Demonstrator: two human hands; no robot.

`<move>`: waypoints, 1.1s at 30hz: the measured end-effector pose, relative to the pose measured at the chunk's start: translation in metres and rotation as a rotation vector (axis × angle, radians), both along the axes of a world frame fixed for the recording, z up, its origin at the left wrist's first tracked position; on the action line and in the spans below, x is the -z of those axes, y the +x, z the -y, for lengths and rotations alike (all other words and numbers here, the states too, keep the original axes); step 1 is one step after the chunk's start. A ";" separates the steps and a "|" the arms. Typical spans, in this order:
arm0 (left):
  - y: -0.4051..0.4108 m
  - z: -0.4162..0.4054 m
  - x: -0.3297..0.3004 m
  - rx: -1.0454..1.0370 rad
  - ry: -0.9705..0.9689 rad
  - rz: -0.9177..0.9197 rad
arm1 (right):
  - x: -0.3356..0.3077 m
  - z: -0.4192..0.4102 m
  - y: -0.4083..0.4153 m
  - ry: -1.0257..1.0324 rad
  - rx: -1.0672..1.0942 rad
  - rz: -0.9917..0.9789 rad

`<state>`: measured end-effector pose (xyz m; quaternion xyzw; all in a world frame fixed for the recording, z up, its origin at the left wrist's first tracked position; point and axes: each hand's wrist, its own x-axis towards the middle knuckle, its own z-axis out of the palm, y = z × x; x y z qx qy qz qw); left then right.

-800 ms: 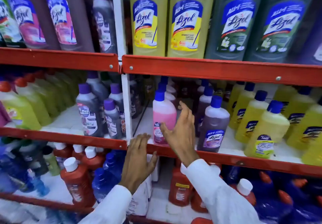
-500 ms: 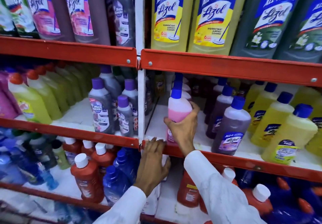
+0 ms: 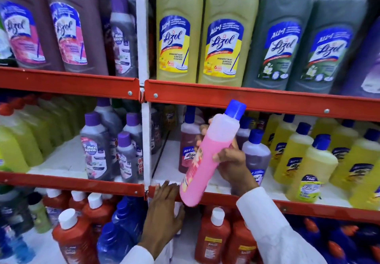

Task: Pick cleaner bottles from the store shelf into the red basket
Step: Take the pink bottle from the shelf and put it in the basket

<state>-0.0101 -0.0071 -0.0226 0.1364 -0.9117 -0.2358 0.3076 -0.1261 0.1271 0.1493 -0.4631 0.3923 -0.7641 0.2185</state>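
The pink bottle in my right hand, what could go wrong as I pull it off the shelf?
The pink bottle is tilted, held in the right hand, with its blue cap right in front of the red shelf rail above; lifting could knock it loose. Its base swings close to the left hand resting on the lower rail. The purple bottle stands right behind the fingers and could topple.

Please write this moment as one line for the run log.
right hand: holds pink bottle, tilted, off shelf | left hand: on red shelf rail | basket: not visible
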 end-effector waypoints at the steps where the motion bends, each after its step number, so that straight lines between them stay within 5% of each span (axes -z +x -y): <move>1: 0.000 0.000 0.000 0.008 0.009 0.009 | 0.000 -0.002 0.002 -0.008 -0.102 0.045; 6: -0.004 0.002 0.005 0.004 0.044 0.031 | -0.009 -0.017 0.010 0.042 -0.227 0.085; 14: 0.002 -0.003 -0.010 0.021 -0.001 0.127 | -0.007 -0.059 0.038 0.179 0.460 -0.280; 19: 0.021 -0.056 -0.045 0.309 0.139 0.124 | 0.028 -0.099 0.045 0.278 0.644 -0.273; 24: 0.026 -0.137 -0.052 0.506 0.655 -0.012 | 0.072 -0.146 0.050 0.385 0.693 -0.212; 33: 0.010 -0.223 0.053 0.355 0.751 0.092 | 0.180 -0.235 0.043 0.751 0.551 -0.160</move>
